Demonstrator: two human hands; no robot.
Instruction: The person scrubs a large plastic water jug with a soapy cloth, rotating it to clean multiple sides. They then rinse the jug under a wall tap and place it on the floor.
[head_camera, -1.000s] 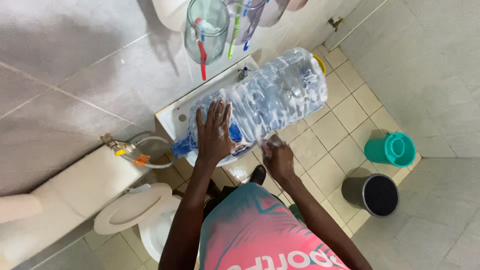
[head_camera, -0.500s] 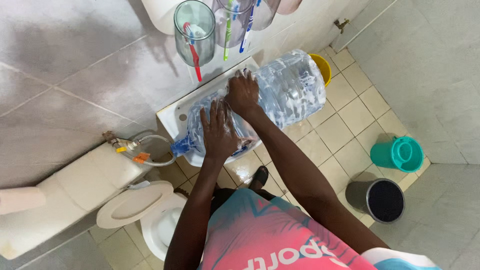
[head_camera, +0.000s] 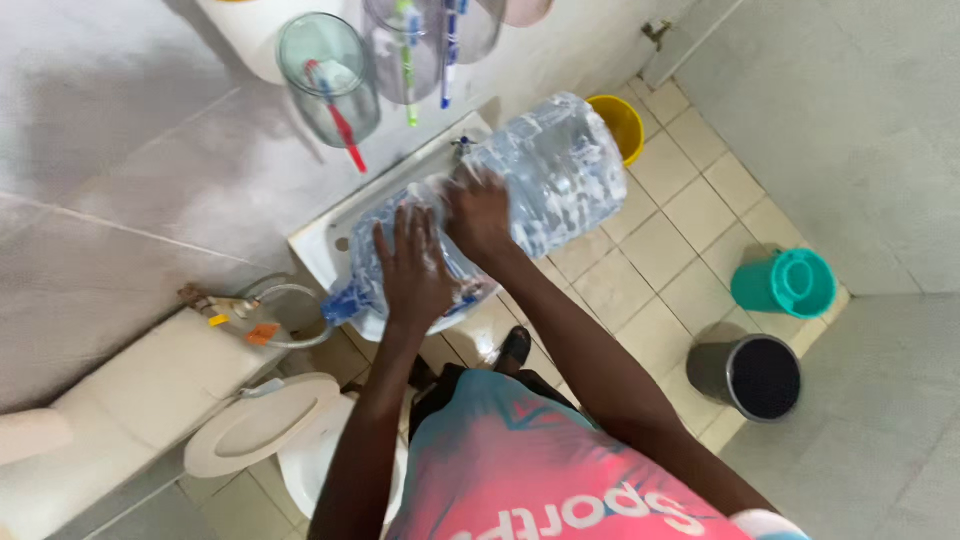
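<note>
A large clear plastic water bottle with a blue cap lies on its side across a white washbasin. My left hand rests flat on the bottle near its neck end, fingers spread. Farther along the bottle's middle, my right hand presses on top of it. Both palms are on the bottle's upper side. The blue cap points left, past the basin's edge.
Clear cups with toothbrushes hang on the tiled wall above the basin. A white toilet stands at the lower left. On the tiled floor are a yellow bucket, a teal container and a dark grey bin.
My right hand came up from below the basin onto the bottle and has slid along its middle. My left hand stays near the neck. The bottle shifted slightly.
</note>
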